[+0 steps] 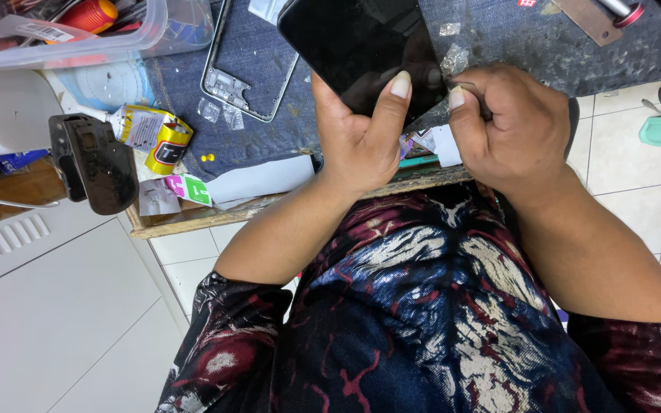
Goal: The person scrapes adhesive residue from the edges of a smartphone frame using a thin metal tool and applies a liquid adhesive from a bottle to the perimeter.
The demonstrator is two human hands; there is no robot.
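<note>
The left hand [361, 138] gripped the black phone [361, 46] by its lower edge, beside the metal frame [242, 69] on the surface [499, 46]. The right hand [510, 126] was clenched on a thin tool at the phone's corner. The phone looked light, stiff, slippery and fragile, best held by the edges.

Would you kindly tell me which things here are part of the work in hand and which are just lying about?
In hand:
- black phone, held by left hand
- thin tool, pinched in right hand, at the phone's edge

Lying about:
- metal phone frame
- glue tube
- clear plastic box
- red-handled screwdriver
</note>
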